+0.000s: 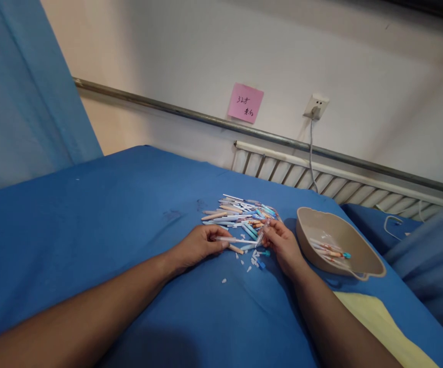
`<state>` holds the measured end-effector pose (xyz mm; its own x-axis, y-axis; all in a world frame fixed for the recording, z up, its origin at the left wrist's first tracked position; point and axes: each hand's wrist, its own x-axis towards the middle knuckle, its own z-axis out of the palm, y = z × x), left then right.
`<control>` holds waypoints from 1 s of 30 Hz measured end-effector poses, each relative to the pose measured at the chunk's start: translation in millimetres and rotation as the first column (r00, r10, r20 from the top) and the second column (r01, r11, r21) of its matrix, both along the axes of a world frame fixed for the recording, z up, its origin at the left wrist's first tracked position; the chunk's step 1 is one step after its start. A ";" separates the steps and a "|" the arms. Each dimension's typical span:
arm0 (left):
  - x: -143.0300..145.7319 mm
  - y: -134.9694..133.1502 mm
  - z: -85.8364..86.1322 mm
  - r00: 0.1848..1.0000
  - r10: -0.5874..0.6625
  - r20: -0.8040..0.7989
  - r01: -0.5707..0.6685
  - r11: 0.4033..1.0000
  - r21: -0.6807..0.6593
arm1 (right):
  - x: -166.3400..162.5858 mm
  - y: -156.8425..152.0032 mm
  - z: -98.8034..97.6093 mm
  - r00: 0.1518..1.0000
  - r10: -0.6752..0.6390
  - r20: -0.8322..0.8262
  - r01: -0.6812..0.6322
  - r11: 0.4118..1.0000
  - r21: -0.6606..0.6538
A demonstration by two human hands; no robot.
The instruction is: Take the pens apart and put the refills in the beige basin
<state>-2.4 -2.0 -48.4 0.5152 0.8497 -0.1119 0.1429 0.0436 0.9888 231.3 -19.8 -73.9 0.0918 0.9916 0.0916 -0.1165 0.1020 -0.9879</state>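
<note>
A heap of thin pens and pen parts (240, 213), blue, white and orange, lies on a blue cloth (102, 230). My left hand (198, 246) rests by the heap, its fingers pinched on a slim pale pen tube (234, 239). My right hand (283, 244) sits just right of the heap with its fingers closed round a clear pen barrel (262, 232). Small white and blue caps (252, 261) lie scattered between my hands.
A beige tub (363, 258) holding several pens stands right of my right hand. Behind are a wall with a pink note (245, 102), a socket with a cable (315, 107), a metal rail and a white radiator (332, 181). A yellow cloth (378, 319) lies at lower right.
</note>
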 end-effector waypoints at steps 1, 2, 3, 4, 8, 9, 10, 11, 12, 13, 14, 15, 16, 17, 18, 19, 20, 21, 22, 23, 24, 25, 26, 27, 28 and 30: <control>-0.1 0.1 0.1 1.000 -0.002 -0.004 0.002 1.000 0.006 | 0.3 0.3 0.0 1.000 -0.001 0.000 0.001 1.000 0.001; -0.2 0.2 0.3 1.000 -0.003 -0.005 0.003 1.000 0.010 | 0.6 0.6 0.0 1.000 -0.003 0.003 0.003 1.000 0.003; -0.3 0.2 0.6 1.000 -0.004 -0.005 0.004 1.000 0.011 | 0.8 0.8 0.1 1.000 -0.006 0.009 0.006 1.000 0.007; -0.2 0.2 1.0 1.000 -0.002 -0.003 0.002 1.000 0.008 | 0.9 0.9 0.3 1.000 -0.007 0.018 0.007 1.000 0.010; 0.1 -0.1 3.1 1.000 0.023 0.004 -0.023 1.000 -0.017 | 0.1 0.3 1.8 0.999 0.019 0.048 -0.020 1.000 0.019; 0.1 -0.2 3.6 0.999 0.033 0.008 -0.032 0.999 -0.024 | -0.4 -0.2 2.3 0.998 0.031 0.048 -0.033 0.999 0.021; 0.0 -0.2 4.1 0.999 0.042 0.015 -0.041 0.999 -0.031 | -1.0 -0.7 2.8 0.998 0.047 0.051 -0.048 0.999 0.023; -0.2 -0.1 4.4 0.998 0.051 0.025 -0.050 0.998 -0.038 | -1.7 -1.4 3.3 0.996 0.062 0.057 -0.063 0.998 0.029; -0.5 0.1 4.7 0.997 0.063 0.037 -0.062 0.997 -0.043 | -2.4 -2.0 3.8 0.995 0.076 0.068 -0.078 0.996 0.036; -0.9 0.4 4.9 0.996 0.077 0.051 -0.074 0.996 -0.048 | -2.9 -2.7 4.2 0.993 0.086 0.083 -0.090 0.995 0.046; -1.5 0.8 5.1 0.994 0.093 0.065 -0.090 0.995 -0.051 | -3.3 -3.3 4.6 0.991 0.093 0.099 -0.099 0.994 0.056; -2.1 1.3 5.2 0.991 0.109 0.079 -0.105 0.993 -0.052 | -3.4 -3.8 5.0 0.989 0.096 0.113 -0.104 0.992 0.066; -2.6 1.9 5.4 0.988 0.123 0.091 -0.119 0.992 -0.053 | -3.3 -4.2 5.3 0.988 0.094 0.126 -0.104 0.992 0.076; -3.1 2.4 5.6 0.986 0.135 0.100 -0.130 0.990 -0.052 | -2.9 -4.5 5.6 0.986 0.092 0.137 -0.104 0.991 0.083; -3.5 2.9 5.9 0.984 0.143 0.105 -0.139 0.989 -0.051 | -2.4 -4.6 5.9 0.985 0.089 0.147 -0.102 0.991 0.087; -3.7 3.2 6.1 0.983 0.150 0.108 -0.145 0.988 -0.052 | -1.8 -4.7 6.1 0.984 0.087 0.158 -0.101 0.991 0.087; -3.9 3.4 6.4 0.981 0.158 0.109 -0.153 0.987 -0.053 | -1.1 -4.6 6.4 0.981 0.086 0.171 -0.101 0.991 0.085; -3.9 3.5 6.6 0.981 0.162 0.110 -0.157 0.986 -0.055 | -0.6 -4.6 6.7 0.979 0.085 0.185 -0.102 0.991 0.083; -3.8 3.4 6.8 0.981 0.163 0.109 -0.157 0.986 -0.057 | -0.1 -4.6 7.0 0.976 0.087 0.200 -0.106 0.991 0.082; -3.8 3.3 6.8 0.981 0.161 0.109 -0.155 0.986 -0.057 | 0.2 -4.5 7.3 0.972 0.091 0.215 -0.111 0.990 0.082; -3.7 3.2 6.9 0.982 0.157 0.107 -0.152 0.987 -0.054 | 0.4 -4.6 7.6 0.969 0.096 0.228 -0.118 0.989 0.084; -3.6 3.0 6.8 0.983 0.153 0.105 -0.149 0.988 -0.049 | 0.6 -4.6 7.7 0.966 0.102 0.238 -0.126 0.988 0.088; -3.5 2.8 6.7 0.984 0.150 0.101 -0.146 0.988 -0.044 | 0.7 -4.6 7.7 0.963 0.109 0.246 -0.135 0.987 0.091; -3.4 2.5 6.6 0.984 0.147 0.096 -0.144 0.989 -0.040 | 0.7 -4.6 7.5 0.961 0.115 0.252 -0.142 0.985 0.093; -3.3 2.3 6.4 0.985 0.148 0.090 -0.145 0.989 -0.035 | 0.9 -4.5 7.2 0.959 0.120 0.258 -0.149 0.984 0.095; -3.0 2.1 6.2 0.987 0.144 0.073 -0.143 0.989 -0.022 | 1.2 -4.4 6.5 0.953 0.127 0.274 -0.160 0.982 0.101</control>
<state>-5.5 0.2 -42.2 0.3952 0.9139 -0.0926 0.0601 0.0748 0.9954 232.5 -24.2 -67.3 -0.0948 0.9725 0.2126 0.1261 0.2236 -0.9665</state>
